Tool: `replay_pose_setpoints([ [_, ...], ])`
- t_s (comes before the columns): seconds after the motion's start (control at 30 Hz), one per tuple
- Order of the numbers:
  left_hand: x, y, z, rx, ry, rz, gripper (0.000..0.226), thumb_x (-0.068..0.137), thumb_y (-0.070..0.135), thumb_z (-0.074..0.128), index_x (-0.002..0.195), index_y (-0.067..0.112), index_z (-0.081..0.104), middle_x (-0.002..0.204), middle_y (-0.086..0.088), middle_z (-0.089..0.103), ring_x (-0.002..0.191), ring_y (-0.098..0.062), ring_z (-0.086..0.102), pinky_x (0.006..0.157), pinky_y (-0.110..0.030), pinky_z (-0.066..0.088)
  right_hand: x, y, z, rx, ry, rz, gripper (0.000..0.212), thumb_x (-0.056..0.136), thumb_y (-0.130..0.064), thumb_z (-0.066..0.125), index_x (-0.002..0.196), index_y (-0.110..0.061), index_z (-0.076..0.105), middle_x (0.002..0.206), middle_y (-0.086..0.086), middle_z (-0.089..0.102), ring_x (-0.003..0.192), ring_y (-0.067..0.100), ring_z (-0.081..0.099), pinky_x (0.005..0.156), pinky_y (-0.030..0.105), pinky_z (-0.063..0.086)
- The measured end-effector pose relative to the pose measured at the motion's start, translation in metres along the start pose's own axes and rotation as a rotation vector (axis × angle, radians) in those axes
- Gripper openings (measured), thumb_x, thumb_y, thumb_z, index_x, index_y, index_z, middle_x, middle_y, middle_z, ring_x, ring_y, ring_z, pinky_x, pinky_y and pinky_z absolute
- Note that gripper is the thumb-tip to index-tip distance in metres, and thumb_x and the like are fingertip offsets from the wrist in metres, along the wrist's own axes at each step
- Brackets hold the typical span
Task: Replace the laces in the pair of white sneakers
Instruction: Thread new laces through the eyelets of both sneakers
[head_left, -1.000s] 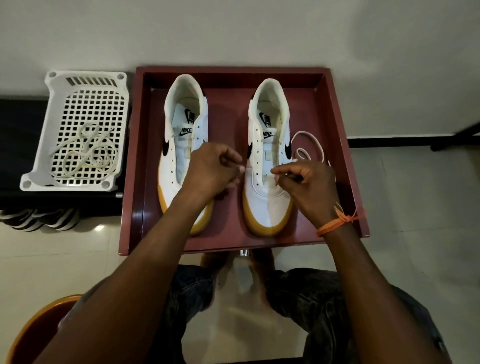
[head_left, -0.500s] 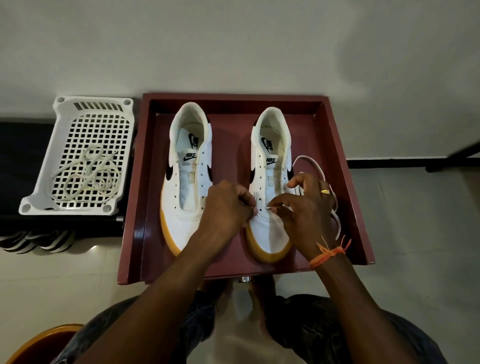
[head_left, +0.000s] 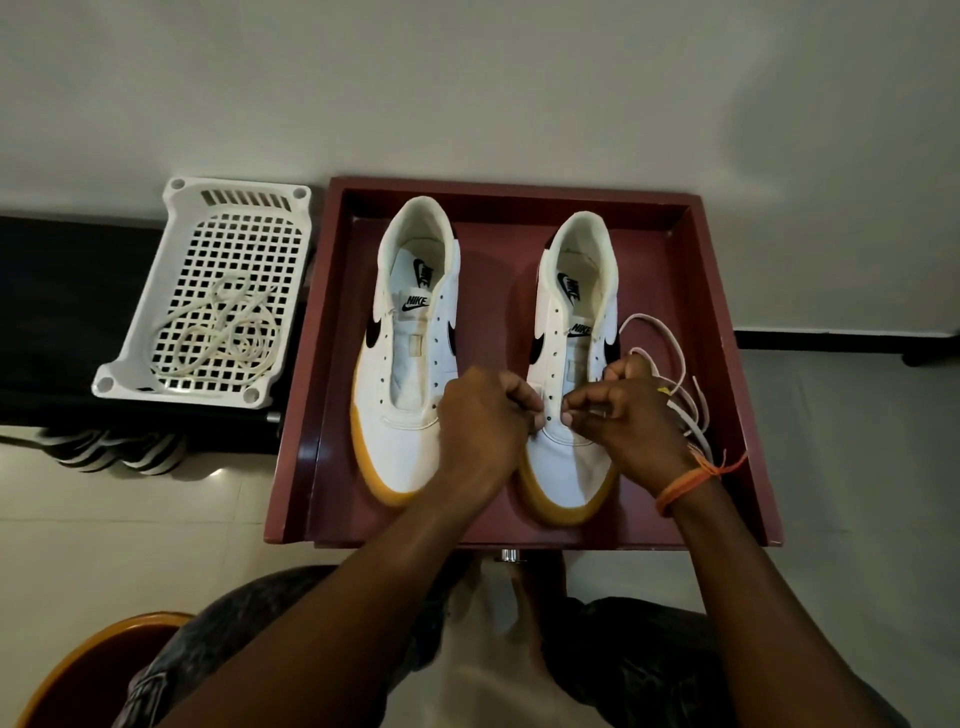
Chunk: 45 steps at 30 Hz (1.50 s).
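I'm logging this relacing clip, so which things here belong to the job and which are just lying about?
Job: right sneaker, left sneaker, white lace, old laces, left hand, right hand.
Lying about: orange stool, dark bench.

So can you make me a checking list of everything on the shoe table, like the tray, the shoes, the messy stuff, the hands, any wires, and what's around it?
Surface: dark red wooden tray with raised edges, holding both shoes.
Job's things: left white sneaker unlaced, eyelets bare; right white sneaker being worked at its lowest eyelets; white lace lying loose in the tray to the right of that shoe.
Clutter: white plastic basket beside the tray, with a tangle of cream laces inside.
Hands: left hand and right hand, fingers curled, pinching at the right sneaker's eyelets; what each pinches is hidden.
Cables: nothing seen.
Surroundings: pale wall, tiled floor, black bench under the basket, orange stool edge.
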<state>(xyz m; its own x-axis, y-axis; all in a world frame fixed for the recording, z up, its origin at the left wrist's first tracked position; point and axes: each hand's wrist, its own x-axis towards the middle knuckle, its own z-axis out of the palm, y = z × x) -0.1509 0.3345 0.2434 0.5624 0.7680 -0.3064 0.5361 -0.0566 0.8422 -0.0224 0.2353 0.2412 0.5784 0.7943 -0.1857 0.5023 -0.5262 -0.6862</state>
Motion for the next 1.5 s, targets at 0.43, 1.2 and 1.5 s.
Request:
replay_pose_setpoints([
  [0.43,0.006,0.017,-0.020,0.144,-0.207,0.074,0.010,0.072,0.013,0.086,0.079,0.011,0.079,0.064,0.011,0.066,0.059,0.001,0.060,0.057,-0.010,0.047,0.003,-0.005,-0.012,0.196,-0.170,0.057,0.004,0.084,-0.006,0.073,0.084,-0.010,0.074,0.089,-0.004,0.041,0.073,-0.027,0.043,0.061,0.001,0.042],
  [1.2,0.033,0.029,-0.137,-0.277,-0.196,-0.037,0.012,0.095,0.004,0.059,0.087,-0.004,0.065,0.076,-0.016,0.069,0.075,-0.028,0.074,0.067,-0.026,0.061,0.005,0.000,-0.022,-0.043,-0.135,-0.023,0.007,0.077,-0.028,0.081,0.084,-0.030,0.078,0.081,-0.013,0.059,0.095,0.011,0.042,0.075,0.024,0.033],
  [1.5,0.031,0.031,-0.090,-0.075,-0.264,-0.127,0.045,0.084,0.035,0.075,0.092,-0.009,0.067,0.078,-0.023,0.072,0.067,-0.033,0.073,0.063,-0.038,0.063,0.004,-0.003,-0.024,-0.068,-0.132,-0.031,0.007,0.077,-0.029,0.080,0.084,-0.029,0.078,0.080,-0.013,0.061,0.098,0.014,0.043,0.072,0.019,0.033],
])
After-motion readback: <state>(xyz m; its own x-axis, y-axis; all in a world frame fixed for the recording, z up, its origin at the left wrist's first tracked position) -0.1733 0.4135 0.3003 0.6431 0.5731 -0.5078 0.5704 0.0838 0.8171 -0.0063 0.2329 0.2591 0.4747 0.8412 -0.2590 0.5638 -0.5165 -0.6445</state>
